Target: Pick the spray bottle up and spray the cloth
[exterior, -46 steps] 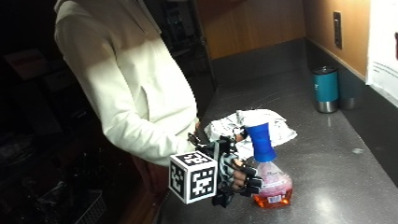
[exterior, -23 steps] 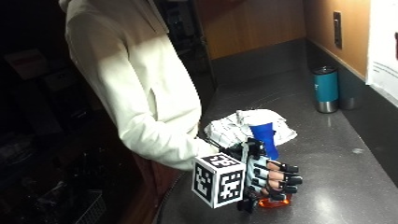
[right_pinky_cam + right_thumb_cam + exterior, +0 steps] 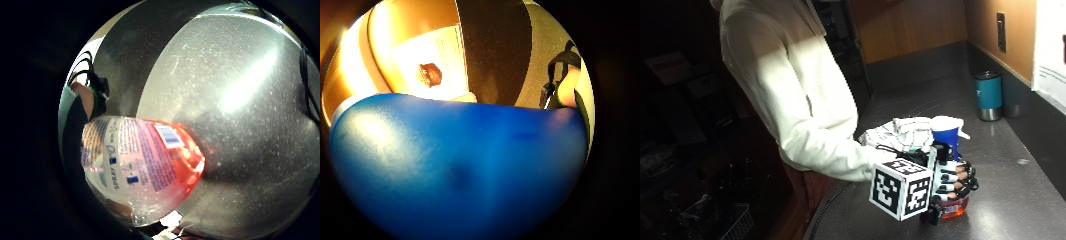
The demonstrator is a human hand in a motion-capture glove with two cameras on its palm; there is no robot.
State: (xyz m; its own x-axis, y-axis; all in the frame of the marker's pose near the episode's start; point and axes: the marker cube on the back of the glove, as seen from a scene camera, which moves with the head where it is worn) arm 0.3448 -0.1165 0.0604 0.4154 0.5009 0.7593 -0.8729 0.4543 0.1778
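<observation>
A spray bottle (image 3: 947, 150) with a blue head and pink liquid stands on the dark counter (image 3: 1013, 200) near its front edge. My gloved right hand (image 3: 956, 182) wraps its fingers around the bottle's body. The little finger side palm view shows the bottle's label and pink base (image 3: 145, 165) close to the palm, above the counter (image 3: 240, 100). The blue spray head (image 3: 455, 170) fills the thumb side palm view. A white checked cloth (image 3: 903, 135) lies crumpled on the counter just behind the bottle.
A teal tumbler (image 3: 988, 95) stands at the back near the wall. A wall outlet (image 3: 1000, 31) and a white sheet of paper (image 3: 1051, 50) are on the right wall. The person in a cream hoodie (image 3: 786, 90) stands at the counter's left edge.
My hand has moved right onto the bottle and its fingers have curled around the body. The bottle and cloth stay in place.
</observation>
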